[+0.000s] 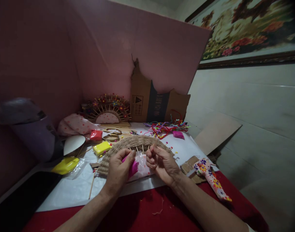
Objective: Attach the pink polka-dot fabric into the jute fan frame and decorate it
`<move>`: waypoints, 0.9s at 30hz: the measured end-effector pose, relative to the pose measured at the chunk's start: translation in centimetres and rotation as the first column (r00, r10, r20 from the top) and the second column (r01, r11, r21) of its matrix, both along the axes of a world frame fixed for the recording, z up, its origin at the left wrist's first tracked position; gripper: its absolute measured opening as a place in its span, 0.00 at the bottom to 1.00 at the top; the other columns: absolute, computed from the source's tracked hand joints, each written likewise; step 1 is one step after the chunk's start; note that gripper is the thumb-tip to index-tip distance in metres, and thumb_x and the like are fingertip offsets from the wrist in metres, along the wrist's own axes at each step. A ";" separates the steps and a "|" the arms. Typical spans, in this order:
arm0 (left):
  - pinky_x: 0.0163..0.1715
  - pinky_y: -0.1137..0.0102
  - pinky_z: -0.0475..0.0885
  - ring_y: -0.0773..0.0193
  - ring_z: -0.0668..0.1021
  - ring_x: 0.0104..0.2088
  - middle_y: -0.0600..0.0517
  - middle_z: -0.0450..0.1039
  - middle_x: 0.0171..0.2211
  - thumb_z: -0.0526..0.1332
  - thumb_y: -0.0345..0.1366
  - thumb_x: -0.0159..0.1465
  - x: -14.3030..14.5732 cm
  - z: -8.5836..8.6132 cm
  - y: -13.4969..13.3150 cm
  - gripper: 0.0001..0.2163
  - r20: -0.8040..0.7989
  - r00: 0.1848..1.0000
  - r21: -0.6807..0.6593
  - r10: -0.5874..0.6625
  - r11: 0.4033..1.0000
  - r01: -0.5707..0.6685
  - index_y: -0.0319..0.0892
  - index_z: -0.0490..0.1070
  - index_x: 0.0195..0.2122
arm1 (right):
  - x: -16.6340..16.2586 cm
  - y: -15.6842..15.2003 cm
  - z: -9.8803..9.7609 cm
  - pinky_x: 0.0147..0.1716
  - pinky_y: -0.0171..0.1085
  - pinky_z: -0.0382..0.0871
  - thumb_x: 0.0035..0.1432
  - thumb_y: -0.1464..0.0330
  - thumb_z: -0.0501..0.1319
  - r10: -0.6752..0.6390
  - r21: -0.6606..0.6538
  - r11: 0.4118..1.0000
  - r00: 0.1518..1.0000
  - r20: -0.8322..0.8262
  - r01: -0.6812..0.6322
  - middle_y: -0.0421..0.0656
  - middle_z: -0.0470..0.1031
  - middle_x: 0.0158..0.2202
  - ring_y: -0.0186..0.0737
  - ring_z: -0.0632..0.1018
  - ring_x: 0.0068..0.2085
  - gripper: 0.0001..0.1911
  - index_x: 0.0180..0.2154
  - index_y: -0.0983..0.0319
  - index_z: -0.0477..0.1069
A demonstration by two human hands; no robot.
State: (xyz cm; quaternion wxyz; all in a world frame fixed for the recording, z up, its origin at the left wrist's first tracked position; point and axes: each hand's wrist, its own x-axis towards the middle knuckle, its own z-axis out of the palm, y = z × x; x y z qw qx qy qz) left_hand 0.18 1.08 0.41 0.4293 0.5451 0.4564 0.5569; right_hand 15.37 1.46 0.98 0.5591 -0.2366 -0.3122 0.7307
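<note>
My left hand (pixel 118 170) pinches a magenta packet of modelling clay (pixel 133 169), and a clear plastic wrapper (pixel 139 158) sticks out from it to the right. Close beside it, my right hand (pixel 163 162) is raised with its fingers curled together; whatever they may hold is too small to make out. Below and behind both hands lies a half-round piece wound with twine (pixel 133 141), with thin sticks and coloured balls along its outer edge. Polka-dot fabric (pixel 145 172) fills its inner part, partly covered by my hands.
Yellow clay (pixel 102 148), a red packet (pixel 96 135) and scissors (pixel 111 137) lie left. A finished-looking decorated fan (pixel 107 111) leans at the back beside torn cardboard (pixel 159 100). Pipe cleaners (pixel 162 128) are heaped behind. A flower-patterned glue gun (pixel 211 175) rests right.
</note>
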 end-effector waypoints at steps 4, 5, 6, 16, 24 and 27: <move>0.17 0.77 0.57 0.72 0.62 0.19 0.57 0.60 0.17 0.61 0.42 0.55 0.0 0.2 -0.1 0.12 -0.010 1.000 0.019 0.017 1.000 -0.017 0.39 0.68 0.22 | 0.0 0.0 0.0 0.17 0.27 0.53 0.47 0.66 0.68 -0.008 -0.003 1.000 1.000 0.004 0.008 0.37 0.66 0.22 0.25 0.61 0.20 0.14 0.22 0.65 0.65; 0.17 0.77 0.58 0.71 0.62 0.19 0.57 0.61 0.17 0.61 0.42 0.54 0.0 0.2 -0.1 0.12 -0.018 1.000 0.031 0.025 0.999 -0.024 0.39 0.68 0.21 | 0.0 -0.1 0.0 0.17 0.27 0.53 0.47 0.66 0.68 -0.007 0.003 1.000 1.000 0.005 0.007 0.37 0.65 0.22 0.25 0.61 0.20 0.13 0.22 0.65 0.65; 0.18 0.77 0.59 0.71 0.63 0.20 0.57 0.61 0.17 0.61 0.41 0.54 0.0 0.3 -0.1 0.12 -0.026 0.999 0.040 0.030 0.999 -0.029 0.39 0.68 0.21 | 0.0 -0.1 0.0 0.17 0.27 0.53 0.47 0.66 0.68 -0.002 0.015 1.000 1.000 0.011 0.002 0.37 0.65 0.22 0.25 0.61 0.20 0.13 0.22 0.65 0.65; 0.17 0.77 0.58 0.71 0.62 0.20 0.57 0.61 0.17 0.61 0.41 0.55 -0.1 0.1 -0.1 0.11 -0.020 1.000 0.016 0.012 1.000 -0.012 0.39 0.68 0.22 | -0.2 0.0 -0.2 0.18 0.26 0.58 0.43 0.67 0.71 -0.100 0.031 0.995 0.992 0.077 0.098 0.38 0.69 0.22 0.25 0.66 0.21 0.12 0.30 0.67 0.73; 0.18 0.76 0.58 0.71 0.64 0.20 0.57 0.62 0.18 0.59 0.41 0.57 0.1 -0.1 -0.1 0.11 -0.054 0.999 0.056 -0.004 0.998 0.007 0.40 0.68 0.22 | 0.1 0.5 -0.7 0.19 0.26 0.61 0.40 0.65 0.72 -0.129 0.027 0.992 0.983 0.130 0.126 0.38 0.71 0.24 0.25 0.68 0.21 0.15 0.27 0.66 0.70; 0.23 0.74 0.61 0.69 0.66 0.22 0.56 0.64 0.19 0.56 0.38 0.59 0.3 -0.2 -0.3 0.11 -0.135 0.991 0.142 -0.013 0.989 0.033 0.40 0.66 0.22 | 0.3 0.3 0.2 0.15 0.26 0.56 0.43 0.62 0.70 -0.176 0.086 0.983 0.966 0.187 0.163 0.35 0.67 0.20 0.23 0.64 0.17 0.15 0.28 0.65 0.70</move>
